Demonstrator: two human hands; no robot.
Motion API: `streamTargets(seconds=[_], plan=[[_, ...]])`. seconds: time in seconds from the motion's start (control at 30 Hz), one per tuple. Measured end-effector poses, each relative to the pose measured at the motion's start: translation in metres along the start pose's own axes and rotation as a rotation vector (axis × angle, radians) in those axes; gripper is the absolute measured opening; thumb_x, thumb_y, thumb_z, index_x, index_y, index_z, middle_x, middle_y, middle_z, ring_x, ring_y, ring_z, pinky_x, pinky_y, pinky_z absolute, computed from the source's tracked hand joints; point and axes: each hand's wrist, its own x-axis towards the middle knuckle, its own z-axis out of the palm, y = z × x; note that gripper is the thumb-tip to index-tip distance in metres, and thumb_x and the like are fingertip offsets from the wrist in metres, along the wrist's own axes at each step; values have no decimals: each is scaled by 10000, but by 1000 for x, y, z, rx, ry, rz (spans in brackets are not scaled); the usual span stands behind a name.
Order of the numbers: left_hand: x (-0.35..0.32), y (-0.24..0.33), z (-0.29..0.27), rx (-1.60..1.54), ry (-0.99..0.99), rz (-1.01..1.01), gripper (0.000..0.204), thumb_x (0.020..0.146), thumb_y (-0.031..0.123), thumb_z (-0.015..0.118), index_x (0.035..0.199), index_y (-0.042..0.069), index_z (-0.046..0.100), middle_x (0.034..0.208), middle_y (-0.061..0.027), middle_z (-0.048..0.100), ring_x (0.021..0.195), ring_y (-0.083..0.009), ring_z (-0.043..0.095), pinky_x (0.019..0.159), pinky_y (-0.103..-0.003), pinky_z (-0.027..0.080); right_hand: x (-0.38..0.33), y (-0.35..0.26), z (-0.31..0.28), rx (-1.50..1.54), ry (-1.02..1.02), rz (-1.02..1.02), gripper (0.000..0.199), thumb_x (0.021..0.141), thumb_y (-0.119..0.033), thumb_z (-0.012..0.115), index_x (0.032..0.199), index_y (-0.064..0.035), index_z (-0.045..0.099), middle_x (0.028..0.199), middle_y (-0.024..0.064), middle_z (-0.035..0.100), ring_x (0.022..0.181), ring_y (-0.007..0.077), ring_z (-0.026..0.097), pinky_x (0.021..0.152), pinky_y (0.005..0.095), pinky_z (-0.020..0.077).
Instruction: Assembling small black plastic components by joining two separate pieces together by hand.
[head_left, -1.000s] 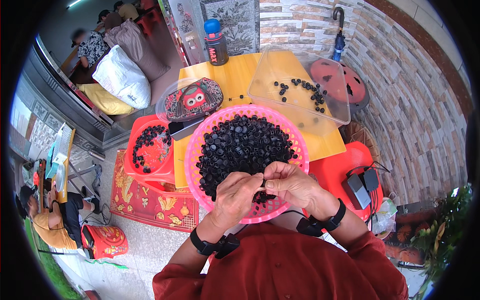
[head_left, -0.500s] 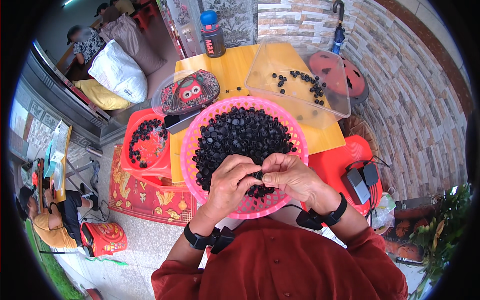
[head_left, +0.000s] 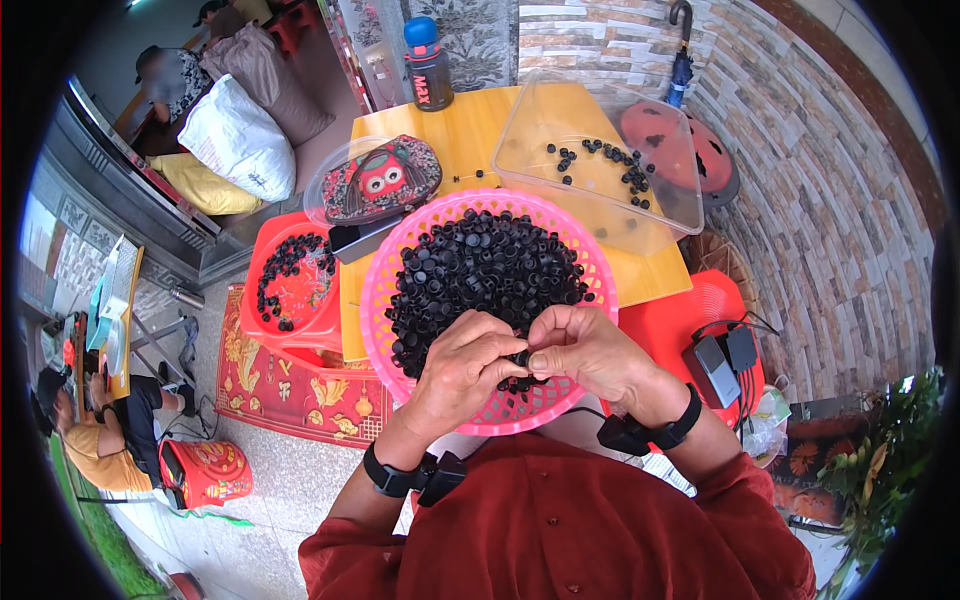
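Dark red shirt (head_left: 560, 520), black wristbands (head_left: 388, 478)

Prob informal outdoor work spot by bldg entrance, home or shop, can't tell: stone-look wall (head_left: 820, 230), door frame (head_left: 145, 164) opening onto rm w/ sacks (head_left: 240, 138) & ppl (head_left: 182, 82), red mat (head_left: 290, 392), grass (head_left: 108, 538) at L, plant (head_left: 886, 468) at R, wood table (head_left: 472, 130) w/ basket (head_left: 379, 310) of blk parts (head_left: 478, 265)

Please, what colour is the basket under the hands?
The perforated basket is pink, seen in the head view.

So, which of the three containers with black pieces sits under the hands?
The round pink basket, heaped with black pieces below the left hand and right hand; the clear bin and red container hold fewer, off aside.
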Motion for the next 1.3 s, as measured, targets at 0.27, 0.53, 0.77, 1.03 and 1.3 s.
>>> streamTargets(seconds=[0.27,0.53,0.77,1.03,1.3], plan=[[1,2,0,118,-35,99,256,623,59,729,843,-4,614,785,-72,556,693,-227,540,599,-313,463,-1,-3,1,-73,17,4,200,755,40,686,912,-4,570,804,86,633,724,142,636,656,241,532],[0,3,3,96,21,105,246,620,63,738,829,-6,629,770,-79,575,680,-226,548,584,-311,456,0,5,-4,171,-28,56,209,765,22,686,930,-17,565,822,86,633,741,163,639,672,255,534],[-5,0,5,22,65,34,225,622,45,737,813,-4,629,774,-78,578,695,-224,556,580,-311,464,3,22,-6,303,-48,44,200,771,-4,690,926,-43,569,823,61,634,749,150,633,664,245,520],[-6,5,5,4,72,23,205,632,72,743,797,12,639,750,-65,582,684,-213,562,581,-309,465,5,30,-7,330,-171,-59,173,780,10,676,898,-48,564,825,44,618,750,131,615,681,242,507],[-8,7,9,-48,140,-13,233,624,123,758,805,27,646,733,-54,595,680,-200,578,588,-289,475,7,37,-4,341,-192,-141,171,783,13,675,873,-57,546,810,25,600,745,123,605,673,247,503]])
